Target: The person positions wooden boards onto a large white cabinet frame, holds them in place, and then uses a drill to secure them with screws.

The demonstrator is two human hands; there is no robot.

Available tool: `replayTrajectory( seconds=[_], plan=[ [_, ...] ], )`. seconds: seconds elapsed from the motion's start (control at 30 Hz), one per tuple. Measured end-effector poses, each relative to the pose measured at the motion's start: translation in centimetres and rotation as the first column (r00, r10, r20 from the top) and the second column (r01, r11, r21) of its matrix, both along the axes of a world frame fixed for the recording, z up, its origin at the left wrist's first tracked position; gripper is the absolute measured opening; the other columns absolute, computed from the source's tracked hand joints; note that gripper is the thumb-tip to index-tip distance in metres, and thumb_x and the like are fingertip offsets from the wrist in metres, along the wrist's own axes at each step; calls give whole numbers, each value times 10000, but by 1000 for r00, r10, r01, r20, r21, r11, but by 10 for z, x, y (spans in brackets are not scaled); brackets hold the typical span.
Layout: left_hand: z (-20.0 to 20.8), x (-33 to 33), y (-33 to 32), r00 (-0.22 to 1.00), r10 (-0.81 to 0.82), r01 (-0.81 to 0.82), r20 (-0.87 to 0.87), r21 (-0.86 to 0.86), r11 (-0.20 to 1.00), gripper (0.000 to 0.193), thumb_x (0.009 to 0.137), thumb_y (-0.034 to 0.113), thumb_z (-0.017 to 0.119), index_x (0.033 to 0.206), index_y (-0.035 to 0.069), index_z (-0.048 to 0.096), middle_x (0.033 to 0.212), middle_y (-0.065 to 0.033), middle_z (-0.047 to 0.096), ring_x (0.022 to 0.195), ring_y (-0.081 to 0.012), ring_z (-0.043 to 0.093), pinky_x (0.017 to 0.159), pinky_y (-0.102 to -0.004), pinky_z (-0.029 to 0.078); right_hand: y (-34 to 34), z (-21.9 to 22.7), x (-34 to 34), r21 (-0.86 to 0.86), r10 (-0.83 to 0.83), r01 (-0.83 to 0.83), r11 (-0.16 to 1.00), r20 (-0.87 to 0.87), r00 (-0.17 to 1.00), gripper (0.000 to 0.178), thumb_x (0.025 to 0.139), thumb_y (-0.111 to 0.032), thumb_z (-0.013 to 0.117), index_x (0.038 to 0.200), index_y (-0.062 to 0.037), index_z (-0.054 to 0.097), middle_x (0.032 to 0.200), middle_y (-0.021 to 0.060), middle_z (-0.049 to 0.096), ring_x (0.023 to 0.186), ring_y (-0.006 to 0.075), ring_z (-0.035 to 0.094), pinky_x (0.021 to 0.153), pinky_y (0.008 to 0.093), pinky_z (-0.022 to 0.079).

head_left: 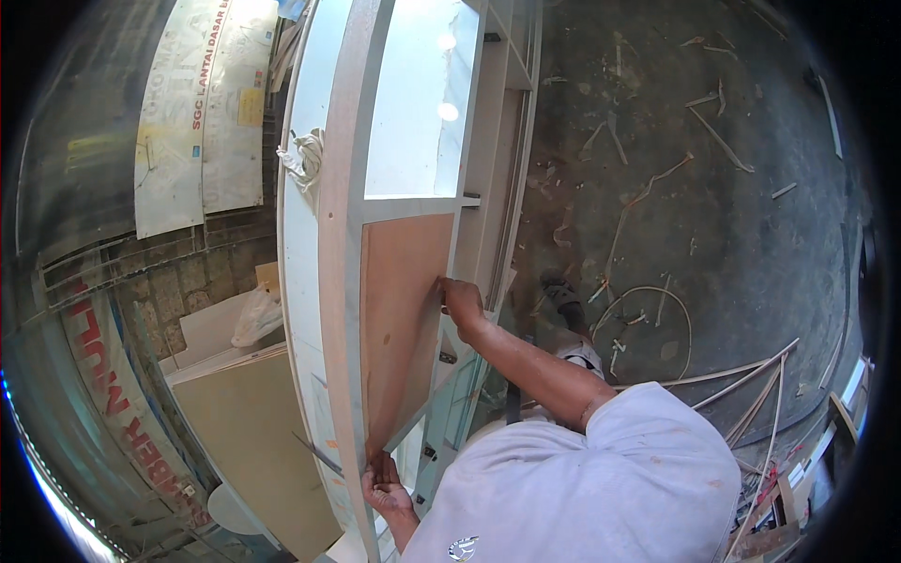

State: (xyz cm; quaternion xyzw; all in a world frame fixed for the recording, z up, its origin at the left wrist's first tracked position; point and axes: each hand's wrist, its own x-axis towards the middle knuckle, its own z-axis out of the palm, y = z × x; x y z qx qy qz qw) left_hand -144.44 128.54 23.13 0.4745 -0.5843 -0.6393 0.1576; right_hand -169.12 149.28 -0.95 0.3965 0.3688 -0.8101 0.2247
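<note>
At the right-hand edge of the brown panel [404,310], right hand [462,305] bent and gripping the border, its fingertips partly hidden; presumably this steadies the long side. Left hand [387,486] at the panel's lower corner, palm partly showing, fingers up against the corner; whether it pinches or merely props cannot be told. Two well-separated contacts, side and bottom, would suit a thin sheet that could flex or tip if held at one point only. Panel position: within the cabinet frame [343,235], just below the pale crosspiece [408,208], its left edge along the long frame member; seating depth not readable from this angle. Beyond the crosspiece, a white bay [408,113] with bright reflections. To the left of the frame, a bundled cloth [305,159] lies against the cabinet's pale side, likely parked within reach. Farther left, a clear plastic bag [256,314] rests by stacked boards [253,441], and a pale printed sheet [202,122] stands higher up. To the right, thin offcuts [718,136] lie scattered over the dark floor [770,253], with a curved strip [690,328] near the foot; their scatter suggests discards rather than ordered stock.
</note>
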Motion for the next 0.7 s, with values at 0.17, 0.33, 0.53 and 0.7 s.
replayTrajectory(
  seconds=[0.17, 0.33, 0.53, 0.7],
  plan=[
    [0, 3, -3, 998, 45, -46, 33, 4, 999, 450, 829, 194, 558, 1170, -97, 590, 1221, -241, 641, 1156, -350, 634, 1046, -431, 512, -3, 2, 5, 5, -36, 36, 999, 3, 999, 270, 935, -272, 592, 857, -20, 647, 807, 40, 625, 731, 165, 599, 692, 348, 475],
    [5, 0, 4, 999, 20, -21, 29, 24, 999, 496, 831, 189, 565, 1230, -106, 572, 1247, -252, 627, 1196, -348, 607, 1069, -426, 486, -3, -1, 12, 59, -13, 21, 998, -132, 991, 271, 942, -286, 588, 878, -31, 655, 808, 53, 627, 747, 179, 610, 703, 354, 476],
    [-1, 15, -2, 997, -62, 63, -45, 19, 998, 486, 870, 215, 585, 1270, -60, 578, 1256, -214, 635, 1184, -339, 612, 1056, -438, 462, -3, 11, 8, -87, -150, 151, 985, 17, 989, 275, 939, -306, 588, 944, -40, 659, 824, 71, 655, 782, 216, 649, 762, 380, 506],
    [-10, 23, -9, 990, -60, 64, -126, 27, 998, 434, 898, 168, 591, 1279, -40, 583, 1215, -169, 665, 1099, -299, 659, 991, -409, 498, -10, -5, 3, -100, -168, 164, 981, -36, 985, 317, 945, -322, 564, 936, -17, 651, 819, 103, 656, 750, 264, 656, 733, 384, 546]
  ],
)
